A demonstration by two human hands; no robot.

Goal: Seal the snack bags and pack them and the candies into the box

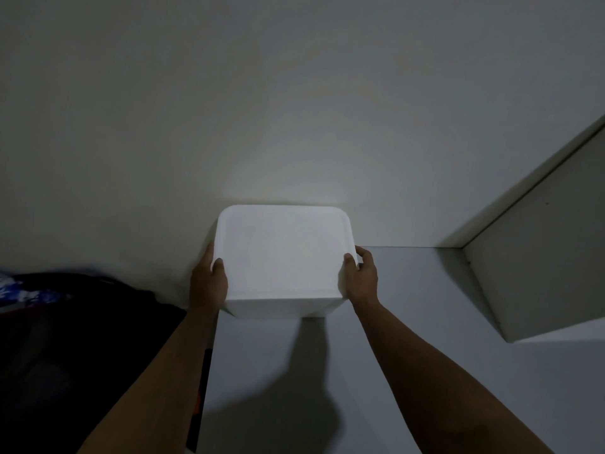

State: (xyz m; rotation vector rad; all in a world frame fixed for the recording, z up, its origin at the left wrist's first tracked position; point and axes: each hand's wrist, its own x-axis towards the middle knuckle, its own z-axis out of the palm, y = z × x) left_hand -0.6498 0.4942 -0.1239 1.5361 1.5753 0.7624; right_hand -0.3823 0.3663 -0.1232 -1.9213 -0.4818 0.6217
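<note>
Held one white lidded box point(282, 262) against the wall point(262, 109), at the surface's point(409, 371) far edge: left hand point(209, 278) and right hand point(359, 278) clasped round opposite sides, thumbs on the lid. Looked stiff, smooth, perhaps foam-light; best gripped low on both sides. Counted one box, two hands; no bags or candies visible.

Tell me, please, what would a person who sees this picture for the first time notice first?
The bright white box in the middle, against the pale wall, draws the eye first. The left hand and the right hand grip its two sides. Next comes its dark shadow on the grey surface below.
</note>
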